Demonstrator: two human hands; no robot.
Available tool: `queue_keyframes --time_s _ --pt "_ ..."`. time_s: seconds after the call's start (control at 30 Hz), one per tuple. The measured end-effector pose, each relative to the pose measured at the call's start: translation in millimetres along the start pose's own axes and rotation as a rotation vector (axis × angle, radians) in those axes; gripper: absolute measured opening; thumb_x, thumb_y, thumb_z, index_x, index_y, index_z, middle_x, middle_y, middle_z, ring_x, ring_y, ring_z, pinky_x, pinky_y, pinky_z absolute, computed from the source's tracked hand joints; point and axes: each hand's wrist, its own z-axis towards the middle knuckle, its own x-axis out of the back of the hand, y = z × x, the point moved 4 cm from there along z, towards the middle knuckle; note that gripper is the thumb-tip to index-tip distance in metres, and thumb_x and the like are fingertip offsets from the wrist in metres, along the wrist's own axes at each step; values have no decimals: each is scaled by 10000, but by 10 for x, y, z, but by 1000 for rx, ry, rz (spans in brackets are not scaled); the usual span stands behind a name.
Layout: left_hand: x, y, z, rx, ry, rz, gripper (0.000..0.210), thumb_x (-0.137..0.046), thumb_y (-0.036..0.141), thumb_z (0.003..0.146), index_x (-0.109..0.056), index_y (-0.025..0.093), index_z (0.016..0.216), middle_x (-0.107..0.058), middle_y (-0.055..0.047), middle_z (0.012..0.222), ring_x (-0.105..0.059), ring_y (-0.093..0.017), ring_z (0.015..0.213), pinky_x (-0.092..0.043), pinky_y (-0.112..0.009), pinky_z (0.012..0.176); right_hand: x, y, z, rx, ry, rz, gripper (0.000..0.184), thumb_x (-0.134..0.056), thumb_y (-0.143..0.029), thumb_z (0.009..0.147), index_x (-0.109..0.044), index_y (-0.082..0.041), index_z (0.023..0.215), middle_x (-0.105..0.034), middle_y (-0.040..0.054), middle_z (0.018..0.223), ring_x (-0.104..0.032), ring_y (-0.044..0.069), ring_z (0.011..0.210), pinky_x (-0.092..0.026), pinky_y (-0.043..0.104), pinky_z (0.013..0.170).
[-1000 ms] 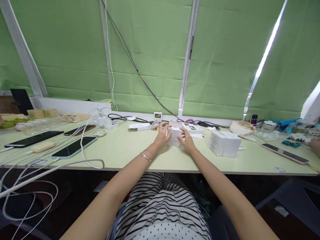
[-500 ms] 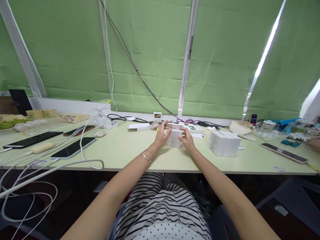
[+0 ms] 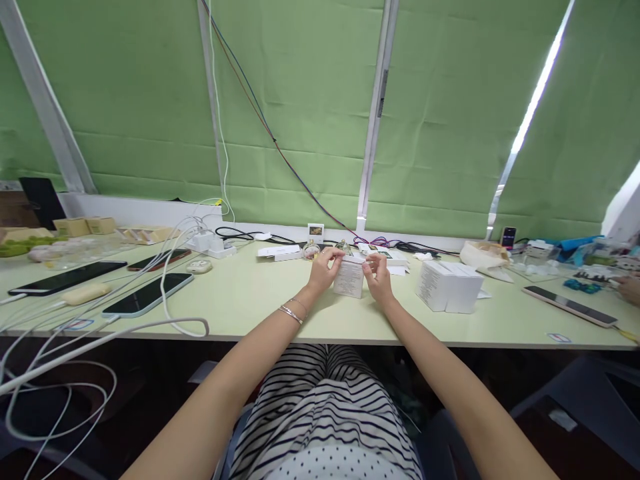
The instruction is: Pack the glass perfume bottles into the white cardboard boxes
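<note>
A small white printed box [image 3: 349, 280] stands upright on the pale table in front of me. My left hand [image 3: 325, 269] pinches its upper left corner. On the opposite side, the fingers of my right hand [image 3: 379, 275] are bent around the upper right corner. The box's top looks folded down nearly flat between my fingertips. Just behind it are round glass-like items [image 3: 343, 246], partly hidden by the box and my hands. Several similar white boxes [image 3: 449, 287] stand in a block to the right.
Phones [image 3: 150, 295] and white charging cables [image 3: 165, 287] cover the left side. A white flat carton [image 3: 279, 253] and a small framed picture [image 3: 315, 232] are at the back. A cloth bag [image 3: 483, 256] and another phone [image 3: 569, 307] lie right. A person's hand [image 3: 629, 288] shows at the right edge.
The raised top flap of the box has come down. My fingers have moved in at its upper corners. Another person's hand has appeared at the far right.
</note>
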Motion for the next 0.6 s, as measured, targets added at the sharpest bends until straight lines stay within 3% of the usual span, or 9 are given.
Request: queue_keyframes --time_s 0.07,0.33,0.6 --pt "1 -1 2 -16 -4 21 128 -471 135 820 -587 177 852 -623 -36 877 -556 -152 870 -464 -300 767 -3 -21 -1 44 -17 -52 325 -394 -413 845 -437 -200 1087 -555 62 1024 -540 124 729 -460 262 649" --pt "-13 -28 -6 -21 -55 85 153 -470 114 800 -610 171 828 -619 -32 821 -541 -157 811 -448 -297 746 2 -65 17 103 -77 -168 310 -309 -384 883 -534 -182 951 -549 71 993 -533 152 890 -466 258 705" --pt "-37 -13 -23 -24 -122 134 224 -414 74 804 -611 176 837 -600 -36 876 -518 -170 893 -412 -329 830 -29 -22 67 92 -217 -279 259 -438 -340 825 -494 -161 1003 -517 84 1036 -527 139 825 -460 256 709"
